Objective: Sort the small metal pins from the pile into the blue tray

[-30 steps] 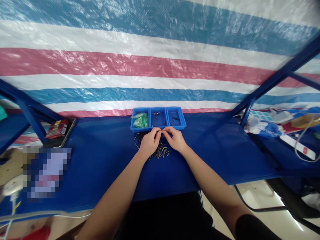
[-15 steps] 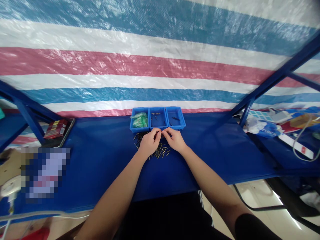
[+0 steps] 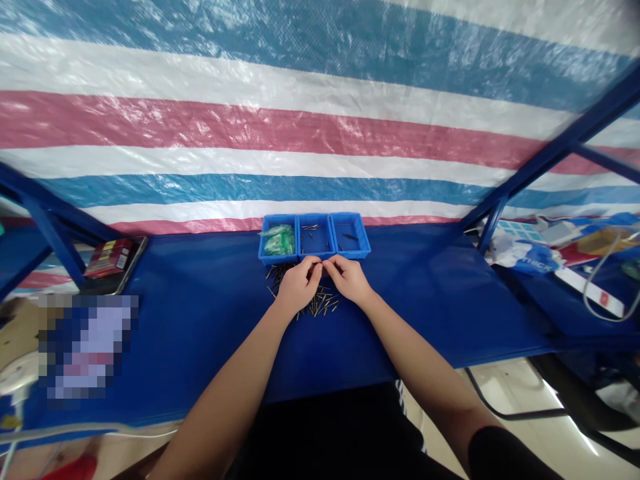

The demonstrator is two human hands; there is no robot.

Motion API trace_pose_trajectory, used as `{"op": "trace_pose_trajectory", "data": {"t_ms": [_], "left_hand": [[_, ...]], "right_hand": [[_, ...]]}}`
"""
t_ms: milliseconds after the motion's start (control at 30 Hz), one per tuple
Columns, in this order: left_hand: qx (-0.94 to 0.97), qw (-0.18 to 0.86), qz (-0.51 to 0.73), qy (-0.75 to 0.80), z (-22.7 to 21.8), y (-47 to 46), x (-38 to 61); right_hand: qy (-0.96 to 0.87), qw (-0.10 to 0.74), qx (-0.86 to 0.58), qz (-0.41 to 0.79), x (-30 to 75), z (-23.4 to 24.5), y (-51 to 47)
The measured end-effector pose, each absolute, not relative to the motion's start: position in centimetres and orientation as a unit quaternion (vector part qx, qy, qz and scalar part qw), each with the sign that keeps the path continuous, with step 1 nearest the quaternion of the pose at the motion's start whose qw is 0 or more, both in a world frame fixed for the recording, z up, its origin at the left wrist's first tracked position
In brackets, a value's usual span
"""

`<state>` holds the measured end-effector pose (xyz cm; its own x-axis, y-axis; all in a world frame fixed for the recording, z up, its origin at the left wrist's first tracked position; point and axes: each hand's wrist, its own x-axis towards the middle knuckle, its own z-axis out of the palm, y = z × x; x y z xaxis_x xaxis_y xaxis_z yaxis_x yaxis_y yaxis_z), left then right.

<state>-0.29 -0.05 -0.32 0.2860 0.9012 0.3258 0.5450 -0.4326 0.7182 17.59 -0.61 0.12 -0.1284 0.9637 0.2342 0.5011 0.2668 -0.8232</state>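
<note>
Blue trays (image 3: 314, 237) just beyond hands (image 3: 323, 280)

So 3 bins (image 3: 315, 237) sit side by side at the back of the table (image 3: 200, 313), right against the tarp (image 3: 300, 133). Pile of small pins (image 3: 320, 305) just in front of them, both hands over it. Phone (image 3: 115, 267) far left, clutter (image 3: 560, 257) far right.

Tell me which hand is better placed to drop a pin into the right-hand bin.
Right, probably. The right hand lies just below the right bin; the left hand sits further left, nearer the middle bin.
</note>
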Motion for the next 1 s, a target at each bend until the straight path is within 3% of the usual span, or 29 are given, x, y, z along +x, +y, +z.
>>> {"op": "trace_pose_trajectory", "data": {"t_ms": [1000], "left_hand": [[0.785,0.231,0.304,0.488,-0.25,0.19,-0.29]], "right_hand": [[-0.714,0.362,-0.527,0.285,17.69,0.36,-0.65]]}}
